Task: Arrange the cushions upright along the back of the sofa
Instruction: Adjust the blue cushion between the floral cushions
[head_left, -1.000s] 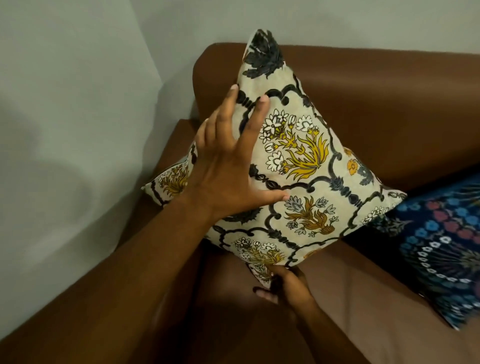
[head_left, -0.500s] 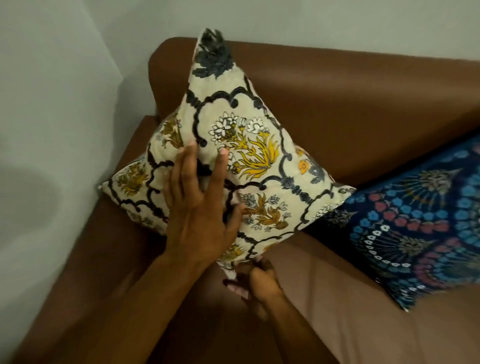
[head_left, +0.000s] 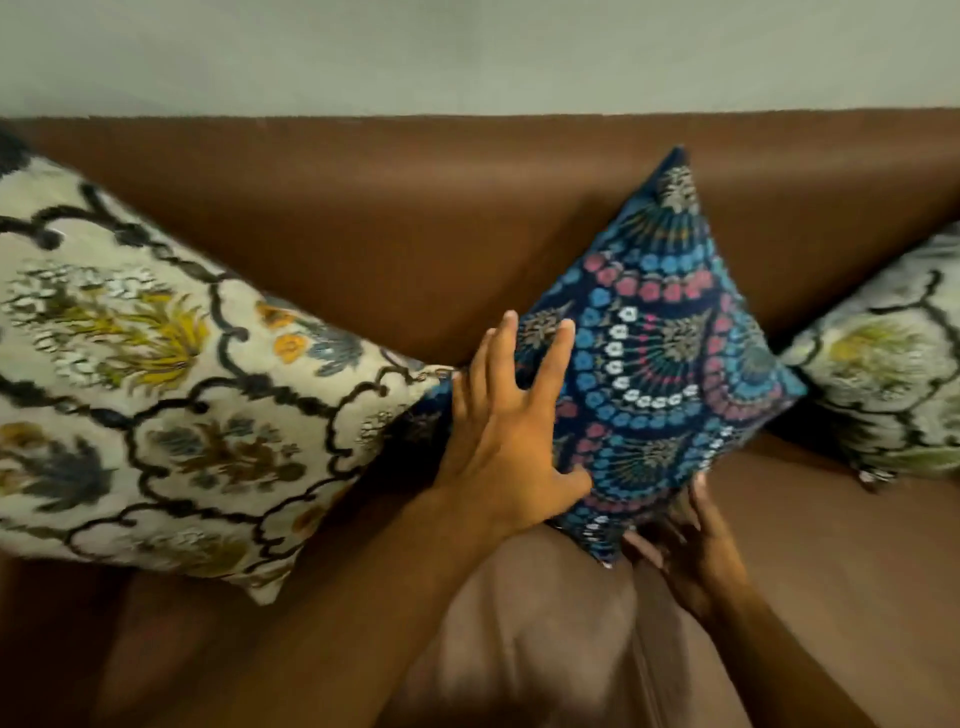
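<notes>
Left hand (head_left: 506, 441): fingers spread and extended, palm laid flat on the front face of the blue cushion (head_left: 660, 358) near its left corner. Thumb splayed out toward the right along the lower left edge. Nothing enclosed; the hand presses, it does not grip.

Right hand (head_left: 691, 545): at the cushion's bottom corner, fingers curled loosely up under it, fingertips touching the fabric. Partly shadowed, so I cannot tell whether it pinches the corner or only props it.

Writing: no readable text or label on any cushion cover; patterns only. Frame is motion-blurred.

Pose: left forearm enters from bottom left and rises diagonally to the cushion, wrist roughly straight. Right forearm enters from bottom right, angled up and left, hand lower than the left one.

Task objects: blue cushion stands on 1 corner, diamond-wise, on the seat of the brown sofa (head_left: 415, 218), top corner leaning against the backrest. To its left, a cream floral cushion (head_left: 166, 374) leans against the backrest, its right corner touching or overlapping the blue cushion's left corner behind the left hand. To the right, a 2nd cream cushion (head_left: 888, 364) sits against the backrest, its left side tucked behind the blue one. 3 cushions in view.
</notes>
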